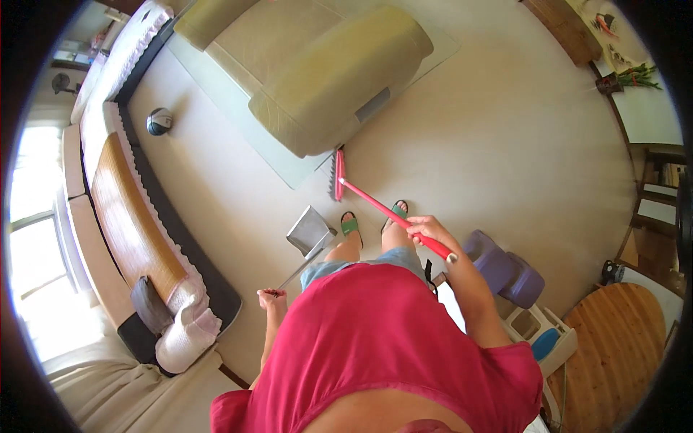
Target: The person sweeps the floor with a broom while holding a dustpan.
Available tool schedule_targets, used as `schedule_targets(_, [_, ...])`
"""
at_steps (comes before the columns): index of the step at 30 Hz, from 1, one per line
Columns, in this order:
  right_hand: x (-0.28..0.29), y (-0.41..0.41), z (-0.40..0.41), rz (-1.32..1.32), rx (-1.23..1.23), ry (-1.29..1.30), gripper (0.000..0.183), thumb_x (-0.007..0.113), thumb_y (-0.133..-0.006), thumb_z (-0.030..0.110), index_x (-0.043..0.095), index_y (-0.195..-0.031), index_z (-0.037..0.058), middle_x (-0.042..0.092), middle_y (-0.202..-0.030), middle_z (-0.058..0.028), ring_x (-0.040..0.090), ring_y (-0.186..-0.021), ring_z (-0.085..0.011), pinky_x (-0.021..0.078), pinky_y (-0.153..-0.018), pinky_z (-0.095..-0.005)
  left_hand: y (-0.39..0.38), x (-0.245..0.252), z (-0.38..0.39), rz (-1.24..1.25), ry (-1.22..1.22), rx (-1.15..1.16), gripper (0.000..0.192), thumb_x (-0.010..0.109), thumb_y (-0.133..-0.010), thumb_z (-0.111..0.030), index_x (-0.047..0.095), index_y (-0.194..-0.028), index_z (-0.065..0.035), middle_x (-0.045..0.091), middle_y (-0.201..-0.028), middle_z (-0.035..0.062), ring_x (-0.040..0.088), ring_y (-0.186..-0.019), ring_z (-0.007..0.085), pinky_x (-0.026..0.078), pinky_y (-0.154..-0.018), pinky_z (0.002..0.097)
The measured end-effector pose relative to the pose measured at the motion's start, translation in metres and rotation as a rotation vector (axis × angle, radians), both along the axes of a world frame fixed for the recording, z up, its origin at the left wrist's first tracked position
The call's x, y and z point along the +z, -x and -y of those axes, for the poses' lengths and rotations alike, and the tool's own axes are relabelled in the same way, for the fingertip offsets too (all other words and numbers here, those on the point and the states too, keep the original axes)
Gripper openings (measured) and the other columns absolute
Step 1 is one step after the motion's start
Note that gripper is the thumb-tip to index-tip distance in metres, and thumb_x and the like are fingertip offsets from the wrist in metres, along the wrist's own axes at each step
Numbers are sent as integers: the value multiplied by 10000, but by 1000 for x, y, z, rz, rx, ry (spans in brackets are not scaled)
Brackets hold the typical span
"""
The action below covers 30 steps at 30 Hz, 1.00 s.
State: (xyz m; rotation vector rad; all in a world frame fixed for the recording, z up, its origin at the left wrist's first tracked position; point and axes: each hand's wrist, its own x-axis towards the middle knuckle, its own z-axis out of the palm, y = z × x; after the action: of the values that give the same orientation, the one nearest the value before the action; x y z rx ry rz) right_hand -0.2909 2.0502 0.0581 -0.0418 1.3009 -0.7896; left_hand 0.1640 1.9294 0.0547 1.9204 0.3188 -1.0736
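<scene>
My right hand (427, 230) is closed around the red handle of a broom (379, 203). The broom's red head (339, 176) with dark bristles is on the floor, by the near corner of a covered piece of furniture. Lower left, my left hand (272, 299) grips the thin metal handle of a long-handled dustpan (311, 231). The grey pan rests on the floor beside my left foot, below and left of the broom head. A gap separates pan and bristles. Whether any dirt lies between them is too small to tell.
A yellow-green covered table or sofa (346, 81) stands ahead on a pale sheet (287, 165). A ball (159, 122) lies near the long sofa (135, 216) on the left. Purple stools (501, 265) and a round wooden tabletop (606, 352) are at the right. Cabinets (655, 211) line the far right.
</scene>
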Motion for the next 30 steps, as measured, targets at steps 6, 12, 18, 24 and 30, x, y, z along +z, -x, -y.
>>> schedule_targets(6, [-15, 116, 30, -135, 19, -47, 414, 567, -639, 36, 443, -1020, -67, 520, -577, -91, 458, -410, -101, 363, -350, -226, 34, 16, 14, -39, 46, 27, 226, 396, -754, -232, 355, -570, -107, 360, -494, 20, 300, -406, 166, 290, -414, 316])
schedule_targets(12, [-27, 219, 57, -286, -91, -31, 282, 532, -665, 86, 521, -922, -30, 504, -574, -59, 451, -419, -85, 366, -349, -227, 78, 21, 33, 53, 92, -25, 219, 407, -720, -231, 352, -548, -107, 355, -494, 21, 314, -414, 170, 282, -419, 306])
schedule_targets(18, [-26, 259, 10, -399, -266, -187, 108, 496, -644, 64, 524, -726, 0, 485, -517, -60, 453, -411, -127, 369, -371, -251, 87, 22, 48, 67, 86, -117, 217, 401, -717, -220, 355, -533, -115, 354, -478, 11, 307, -414, 161, 285, -435, 311])
schedule_targets(24, [-23, 182, -74, -403, -507, -64, 83, 472, -667, 88, 493, -716, 23, 473, -514, -52, 445, -390, -126, 369, -357, -257, 87, 3, 70, 27, 15, -204, 243, 385, -723, -229, 337, -523, -100, 323, -465, 26, 293, -411, 171, 276, -443, 323])
schedule_targets(30, [30, -19, -143, -92, -1018, -174, 250, 501, -752, 214, 466, -941, 53, 490, -605, -36, 453, -432, -98, 374, -365, -220, 53, -40, 93, -1, 1, -422, 272, 413, -740, -302, 368, -571, -93, 355, -533, 20, 329, -469, 176, 293, -440, 305])
